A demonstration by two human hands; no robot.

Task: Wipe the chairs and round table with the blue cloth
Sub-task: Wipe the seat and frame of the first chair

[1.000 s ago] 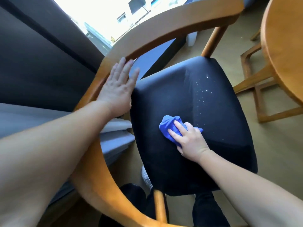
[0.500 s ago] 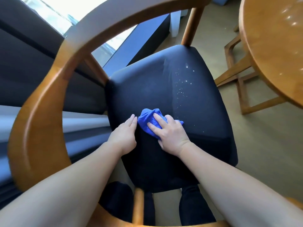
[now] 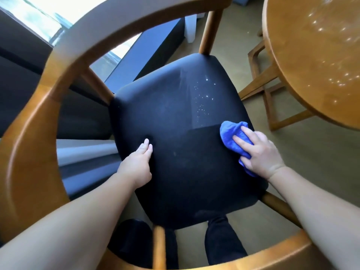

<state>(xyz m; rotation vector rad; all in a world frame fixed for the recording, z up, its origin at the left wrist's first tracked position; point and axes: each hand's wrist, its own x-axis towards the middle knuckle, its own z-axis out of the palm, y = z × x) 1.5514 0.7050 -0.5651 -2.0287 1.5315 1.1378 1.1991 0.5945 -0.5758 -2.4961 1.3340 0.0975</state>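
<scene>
A wooden chair with a curved backrest (image 3: 44, 106) and a black padded seat (image 3: 179, 137) fills the head view below me. My right hand (image 3: 259, 152) presses the crumpled blue cloth (image 3: 231, 133) onto the seat's right edge. My left hand (image 3: 139, 162) lies flat on the seat's left side, fingers together, holding nothing. Small white specks (image 3: 202, 94) dot the far part of the seat. The round wooden table (image 3: 315, 55) stands at the upper right, with bright spots on its top.
The table's wooden base frame (image 3: 272, 98) stands on the beige floor right of the chair. A dark sofa (image 3: 23, 75) and a bright window (image 3: 48, 14) are at the left. My legs in dark trousers (image 3: 224, 242) are under the seat.
My right hand slid the blue cloth from the seat's middle to its right edge. My left hand left the backrest and came down onto the seat's left side. The view moved closer over the chair.
</scene>
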